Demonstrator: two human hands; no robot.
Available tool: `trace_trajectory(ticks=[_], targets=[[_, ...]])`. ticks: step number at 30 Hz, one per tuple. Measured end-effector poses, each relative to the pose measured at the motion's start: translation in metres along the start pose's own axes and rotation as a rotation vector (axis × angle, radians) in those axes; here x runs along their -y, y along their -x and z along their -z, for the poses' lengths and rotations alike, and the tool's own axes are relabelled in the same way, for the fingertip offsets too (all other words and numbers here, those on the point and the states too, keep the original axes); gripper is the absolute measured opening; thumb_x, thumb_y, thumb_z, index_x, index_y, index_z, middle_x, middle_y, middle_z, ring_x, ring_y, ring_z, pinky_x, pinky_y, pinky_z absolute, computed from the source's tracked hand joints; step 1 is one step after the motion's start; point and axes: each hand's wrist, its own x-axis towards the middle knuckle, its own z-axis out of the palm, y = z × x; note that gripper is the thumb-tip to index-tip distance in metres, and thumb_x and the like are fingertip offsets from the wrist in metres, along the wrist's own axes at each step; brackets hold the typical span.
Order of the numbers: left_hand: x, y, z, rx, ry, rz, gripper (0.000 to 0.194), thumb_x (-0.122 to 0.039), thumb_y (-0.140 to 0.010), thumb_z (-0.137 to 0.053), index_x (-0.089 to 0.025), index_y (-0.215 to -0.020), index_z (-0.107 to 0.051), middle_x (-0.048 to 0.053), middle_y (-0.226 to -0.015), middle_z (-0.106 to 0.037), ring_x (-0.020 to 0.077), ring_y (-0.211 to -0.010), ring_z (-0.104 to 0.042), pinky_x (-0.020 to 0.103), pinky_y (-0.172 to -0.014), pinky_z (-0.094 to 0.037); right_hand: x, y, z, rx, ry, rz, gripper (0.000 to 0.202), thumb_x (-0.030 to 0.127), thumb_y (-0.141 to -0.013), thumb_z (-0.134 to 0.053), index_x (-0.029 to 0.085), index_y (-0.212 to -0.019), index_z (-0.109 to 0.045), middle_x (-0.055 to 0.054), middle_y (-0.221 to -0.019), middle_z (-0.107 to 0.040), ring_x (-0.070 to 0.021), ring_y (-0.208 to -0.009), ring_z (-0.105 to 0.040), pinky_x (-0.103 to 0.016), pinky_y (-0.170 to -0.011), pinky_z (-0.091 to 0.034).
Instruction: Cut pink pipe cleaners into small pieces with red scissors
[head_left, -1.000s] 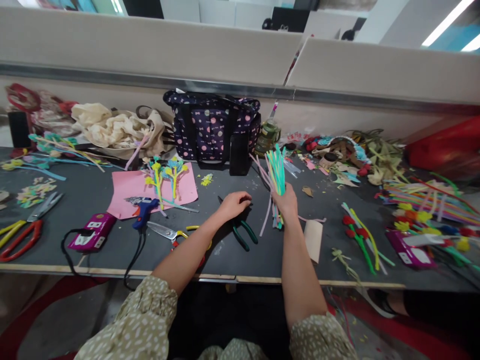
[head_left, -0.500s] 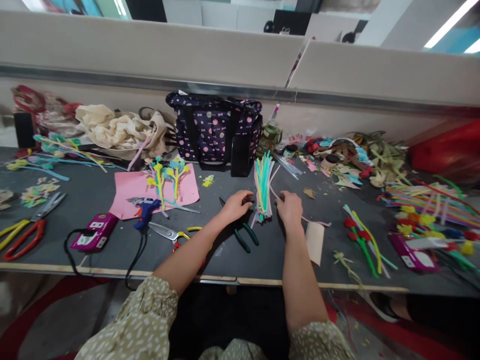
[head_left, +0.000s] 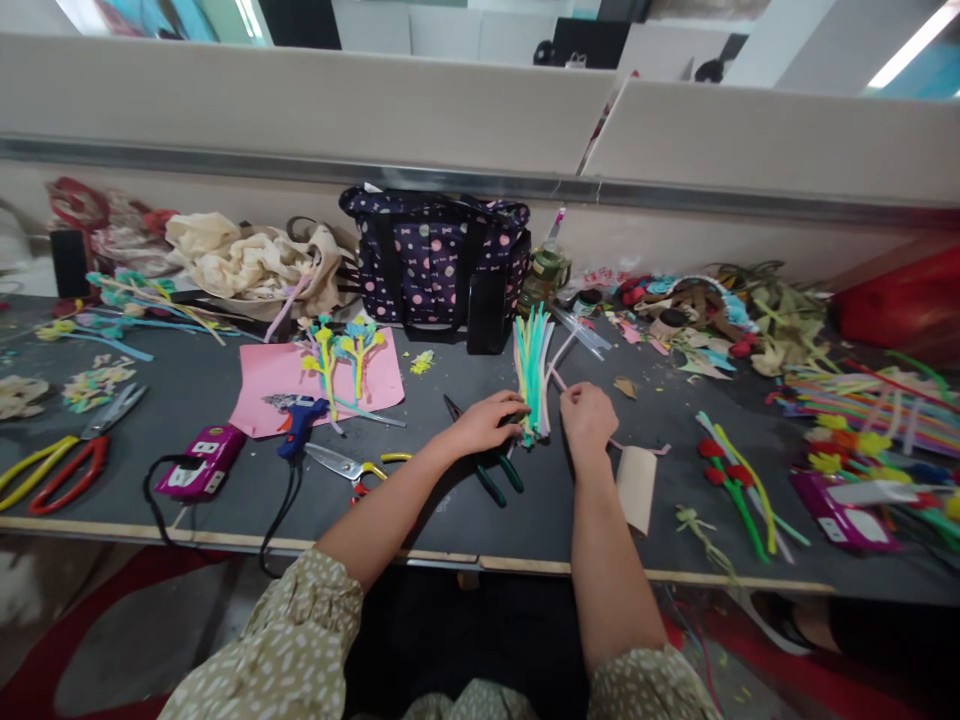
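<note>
Fingers of my left hand (head_left: pixel 491 422) are loosely bent, thumb apart from the forefinger, tips at the lower left side of a loose bundle of straight, fuzzy stems in mint green, cream and lilac (head_left: pixel 533 375); they look to touch it lightly without closing round it. My right hand (head_left: pixel 589 420) has thumb and forefinger pinched together on a thin, pale lilac fuzzy stem (head_left: pixel 558 380), just right of the bundle.

The bundle lies on the dark grey table (head_left: pixel 450 530), set back from its front edge, its far end pointing toward the back edge. As I judge it, the stems are gathered side by side but remain plain, with no blossoms on them, and the lilac stem stands apart from the rest. Two branched yellow-and-blue fuzzy flower pieces (head_left: pixel 325 368) look already shaped, lying on pink paper (head_left: pixel 262 378) toward the table's left. How much is left, I cannot tell.

Nearer the front edge, pliers with dark green handles (head_left: pixel 491 485) lie partly under my left hand, unheld.
</note>
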Motion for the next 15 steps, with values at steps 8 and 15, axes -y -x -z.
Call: trace_trajectory(ticks=[8,15], targets=[[0.002,-0.004,-0.003,-0.105,0.269,0.067,0.03,-0.033,-0.087,-0.057,-0.017,-0.111,-0.066,0.01,-0.116,-0.066,0.0198,-0.11,-0.059,0.033,-0.099,-0.042,0.017,0.016,0.016,-0.278,-0.308,0.291,0.024,0.027,-0.092,-0.04,0.017,-0.092,-0.061,-0.009,-0.088,-0.063,-0.0197,-0.084,-0.056,-0.03,-0.081,-0.04],[-0.001,-0.007,0.004,-0.384,0.685,0.273,0.045,-0.054,-0.079,-0.061,-0.012,-0.095,-0.071,0.005,-0.073,-0.067,0.0098,-0.056,-0.054,0.021,-0.051,-0.041,0.044,0.038,0.017,-0.05,-0.272,0.749,0.028,0.025,-0.096,-0.038,0.017,-0.102,-0.065,-0.009,-0.094,-0.067,-0.0214,-0.09,-0.055,-0.032,-0.085,-0.038]])
